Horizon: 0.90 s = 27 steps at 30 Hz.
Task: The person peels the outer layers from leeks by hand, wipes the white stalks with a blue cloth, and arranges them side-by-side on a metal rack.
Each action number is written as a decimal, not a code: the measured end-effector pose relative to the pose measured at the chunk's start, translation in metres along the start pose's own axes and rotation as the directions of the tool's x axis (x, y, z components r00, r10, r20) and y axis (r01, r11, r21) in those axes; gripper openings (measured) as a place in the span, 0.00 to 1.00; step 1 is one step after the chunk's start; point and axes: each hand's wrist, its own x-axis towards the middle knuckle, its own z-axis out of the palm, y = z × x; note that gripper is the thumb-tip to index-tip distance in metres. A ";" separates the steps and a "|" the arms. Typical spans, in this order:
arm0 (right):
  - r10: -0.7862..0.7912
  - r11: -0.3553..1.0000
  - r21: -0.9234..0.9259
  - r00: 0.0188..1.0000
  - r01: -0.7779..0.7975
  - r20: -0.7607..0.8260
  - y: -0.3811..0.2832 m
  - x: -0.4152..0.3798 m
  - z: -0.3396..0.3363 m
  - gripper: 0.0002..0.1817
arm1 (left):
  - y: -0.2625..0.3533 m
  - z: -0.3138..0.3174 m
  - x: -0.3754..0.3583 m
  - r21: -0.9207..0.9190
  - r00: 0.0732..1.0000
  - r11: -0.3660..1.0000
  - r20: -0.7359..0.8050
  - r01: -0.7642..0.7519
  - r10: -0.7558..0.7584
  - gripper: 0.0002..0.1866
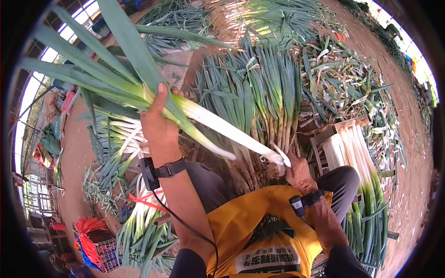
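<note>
My left hand (160,125) is wrapped round a thick green onion (222,123) where its white shank meets the green leaves. The leaves fan out to the upper left, and the shank slants down to the right. A pale outer layer hangs loose from it, below the shank. At the root end, my right hand (300,173) has its fingers closed beside a curled white strip of skin (282,155). Whether the fingers grip that strip or the root itself is partly hidden. Unpeeled green onions (273,92) stand bunched just beyond my knees, with brown roots downward.
White-stemmed onions lie stacked in a rack (320,143) on the right. More peeled onions (139,208) lie on the left, near a red tie. A crate with red strips (99,250) sits lower left. Leaf scraps (347,78) are heaped at upper right.
</note>
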 end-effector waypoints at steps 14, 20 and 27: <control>0.049 0.991 -0.129 0.998 -0.045 0.032 0.026 0.044 -0.085 0.25 | 0.028 -0.029 0.007 0.048 0.967 0.993 -0.229 -0.104 0.112 0.12; 0.240 0.971 0.110 0.852 -0.213 -0.465 0.046 0.102 -0.164 0.56 | 0.026 -0.036 0.008 -0.046 0.951 0.994 -0.297 -0.100 0.082 0.10; 0.369 0.252 0.926 0.912 -0.282 0.177 0.002 0.070 0.018 0.27 | 0.016 -0.031 0.009 -0.210 0.945 0.978 -0.321 -0.017 -0.053 0.11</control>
